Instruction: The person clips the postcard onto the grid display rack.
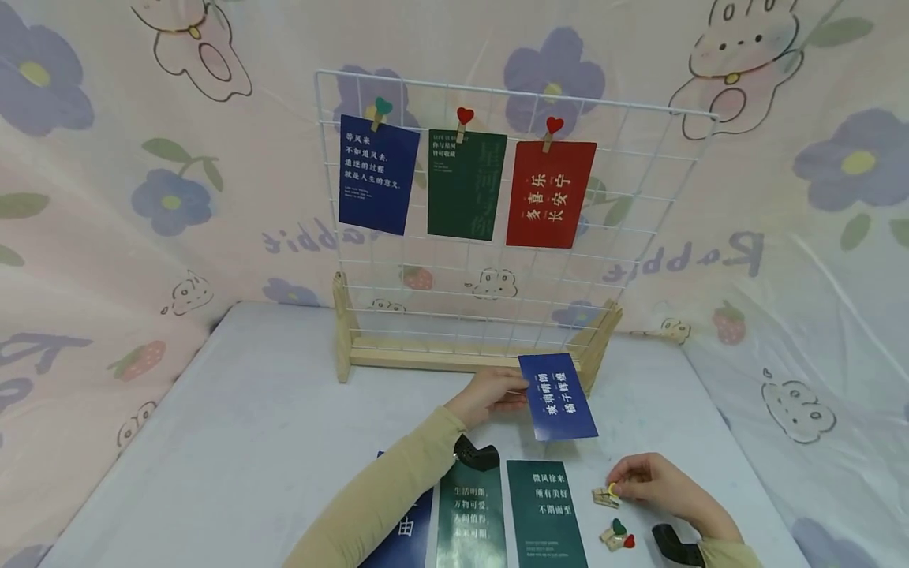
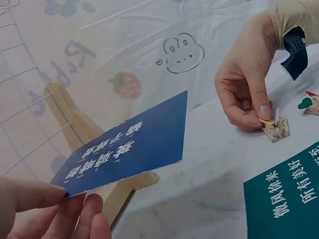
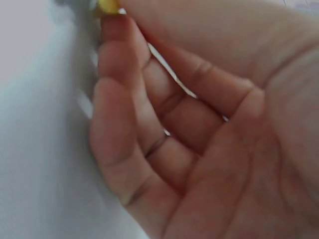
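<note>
A blue card [image 1: 558, 397] with white characters is pinched by its left edge in my left hand [image 1: 491, 397]. It is held tilted above the table, in front of the wire rack's right foot. My right hand [image 1: 656, 485] is low over the table at the right. Its thumb and fingertips pinch a small wooden clothespin [image 2: 271, 130] with a yellow top; another clothespin appears to lie against it. Only a blurred bit of yellow [image 3: 107, 6] shows at the fingertips in the right wrist view. Just nearer lie more small clothespins [image 1: 616, 536] with green and red heart tops.
A white wire grid rack [image 1: 469, 272] on wooden feet stands at the back. Clipped along its top are a blue card [image 1: 376, 175], a green card [image 1: 465, 189] and a red card [image 1: 551, 197]. Two green cards [image 1: 545, 513] and a partly covered blue card [image 1: 405, 532] lie in front.
</note>
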### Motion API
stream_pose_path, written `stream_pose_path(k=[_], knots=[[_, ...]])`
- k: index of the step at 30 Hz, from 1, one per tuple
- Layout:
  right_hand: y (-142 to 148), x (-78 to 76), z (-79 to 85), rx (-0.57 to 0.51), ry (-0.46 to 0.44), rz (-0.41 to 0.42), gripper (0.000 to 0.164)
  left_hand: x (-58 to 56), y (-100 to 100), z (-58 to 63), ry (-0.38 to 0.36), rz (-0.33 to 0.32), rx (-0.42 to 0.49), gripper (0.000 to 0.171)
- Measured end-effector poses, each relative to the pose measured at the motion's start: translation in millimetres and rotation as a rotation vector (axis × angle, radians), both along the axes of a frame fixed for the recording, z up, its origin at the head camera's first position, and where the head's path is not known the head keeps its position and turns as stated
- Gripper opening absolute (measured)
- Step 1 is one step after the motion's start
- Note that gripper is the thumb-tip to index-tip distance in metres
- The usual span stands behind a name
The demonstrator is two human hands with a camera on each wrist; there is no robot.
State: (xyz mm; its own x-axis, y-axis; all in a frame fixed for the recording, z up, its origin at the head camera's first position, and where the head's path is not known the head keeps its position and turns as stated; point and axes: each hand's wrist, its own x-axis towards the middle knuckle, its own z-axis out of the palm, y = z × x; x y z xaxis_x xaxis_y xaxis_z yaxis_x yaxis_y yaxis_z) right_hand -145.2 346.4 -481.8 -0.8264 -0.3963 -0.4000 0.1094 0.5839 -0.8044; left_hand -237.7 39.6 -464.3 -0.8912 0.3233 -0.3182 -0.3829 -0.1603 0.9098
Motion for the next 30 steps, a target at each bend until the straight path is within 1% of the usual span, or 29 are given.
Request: stream_pose_path(k=[2, 5, 11, 15, 19, 22, 24, 30], knots=[[-0.2, -0.8, 0.4, 0.002, -0.002, -0.015, 0.02, -1.4, -6.5, 3.2, 0.008, 0.005, 0.004, 0.019], [0.0, -2.2, 0.6, 0.004, 0.001, -0.02, 0.02, -3.5, -18.5, 7.9, 0.024, 0.012, -0.016, 0.021], [0.4, -5.2, 5.4, 0.0, 0.043, -0.02, 0.021, -8.8, -42.9, 12.7, 0.042, 0.045, -0.018, 0.023], [-2.3, -9.0, 11.8, -0.045, 0.041, -0.022, 0.024, -11.3, -54.6, 13.9, 0.068, 0.063, -0.034, 0.022], [-6.4, -15.6, 15.9, -0.098, 0.028, -0.011, 0.025, -11.9, -64.4, 15.4, 0.095, 0.085, -0.074, 0.021], [-9.2, -20.3, 18.5, -0.106, 0.046, 0.002, 0.025, -12.5, -69.6, 17.1, 0.113, 0.097, -0.104, 0.021], [-11.0, -23.3, 20.5, -0.099, 0.076, -0.006, 0.026, -12.8, -72.0, 18.8, 0.13, 0.1, -0.124, 0.02], [-17.4, -32.1, 27.2, -0.068, 0.158, -0.098, 0.036, -13.4, -76.1, 26.5, 0.15, 0.104, -0.155, 0.02]])
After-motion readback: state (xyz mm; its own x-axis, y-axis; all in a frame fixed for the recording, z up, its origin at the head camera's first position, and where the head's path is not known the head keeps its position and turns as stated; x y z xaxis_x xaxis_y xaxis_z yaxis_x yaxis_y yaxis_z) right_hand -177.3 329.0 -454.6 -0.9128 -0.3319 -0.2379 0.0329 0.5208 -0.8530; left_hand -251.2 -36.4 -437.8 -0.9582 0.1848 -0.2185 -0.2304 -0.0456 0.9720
